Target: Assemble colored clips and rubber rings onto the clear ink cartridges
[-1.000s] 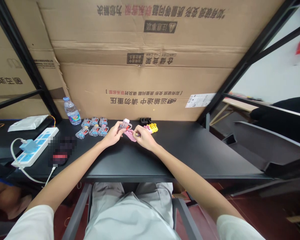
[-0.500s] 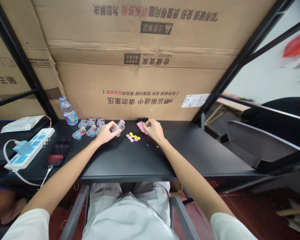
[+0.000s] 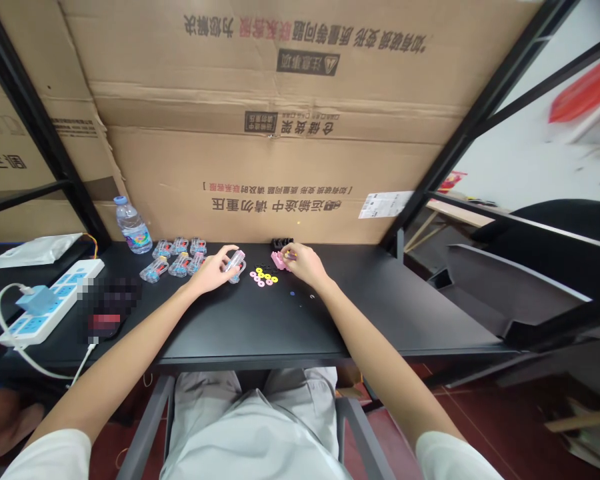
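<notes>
Left hand [image 3: 213, 270] grasping a clear plastic case [image 3: 235, 261], right hand [image 3: 303, 262] pinching a pink piece [image 3: 279, 261]

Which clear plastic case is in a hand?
The clear plastic case in the left hand: it alone is held; the others lie on the black table.

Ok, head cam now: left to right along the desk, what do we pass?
power strip → water bottle → clear cases → left hand → clear case in it → pink and yellow rings → pink piece → right hand
</notes>
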Available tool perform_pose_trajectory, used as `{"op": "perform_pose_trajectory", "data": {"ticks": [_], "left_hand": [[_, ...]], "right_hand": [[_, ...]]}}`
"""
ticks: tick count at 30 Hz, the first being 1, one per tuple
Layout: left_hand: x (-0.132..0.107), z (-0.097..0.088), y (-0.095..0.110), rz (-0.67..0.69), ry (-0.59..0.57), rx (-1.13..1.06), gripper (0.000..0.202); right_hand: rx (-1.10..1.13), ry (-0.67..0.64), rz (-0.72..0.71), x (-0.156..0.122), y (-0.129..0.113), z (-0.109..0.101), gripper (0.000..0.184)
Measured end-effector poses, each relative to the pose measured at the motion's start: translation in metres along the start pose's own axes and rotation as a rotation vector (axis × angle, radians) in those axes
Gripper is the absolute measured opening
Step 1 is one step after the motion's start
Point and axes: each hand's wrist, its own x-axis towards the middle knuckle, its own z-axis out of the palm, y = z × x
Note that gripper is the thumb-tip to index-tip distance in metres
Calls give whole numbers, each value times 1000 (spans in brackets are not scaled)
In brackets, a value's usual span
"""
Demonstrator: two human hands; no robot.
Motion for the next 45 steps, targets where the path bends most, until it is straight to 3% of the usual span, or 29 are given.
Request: {"op": "perform_pose_trajectory", "data": {"ticks": [4,10,13,17,20,22,25,28,31,34,40,45], "left_hand": [[0,-2,2,17,-34,71,53],[-2,-10,5,10,-51,398,55],[-2,-14,6,-11,-43,590,55],[-1,-17,4,4,-25,722,39],[0,-20,4,84,-10,698,26],[-1,-21,4,184,-37,621,23],[-3,-18,4,293,-123,540,21],[-2,-15,1,281,-168,548,20],[-1,-16,-5,232,-149,573,20],[1,-19,-13,185,-131,598,20],[1,-19,-19,110,-96,620,27],[1,-16,-18,84,-84,597,42]], "right_hand": [[-81,-101,-98,-5,2,4,12],[-43,-9,-65,-7,-8,8,16],[-2,76,-61,-5,-7,2,19],[107,361,-1,2,10,-11,33],[210,511,48,9,29,-18,35],[263,541,102,11,40,-22,38],[284,473,233,12,48,-27,49],[185,394,342,12,51,-33,58],[8,316,391,10,56,-36,47],[-122,175,395,9,67,-33,31],[-183,-102,379,12,87,-20,36],[-192,-196,374,16,92,-16,40]]}}
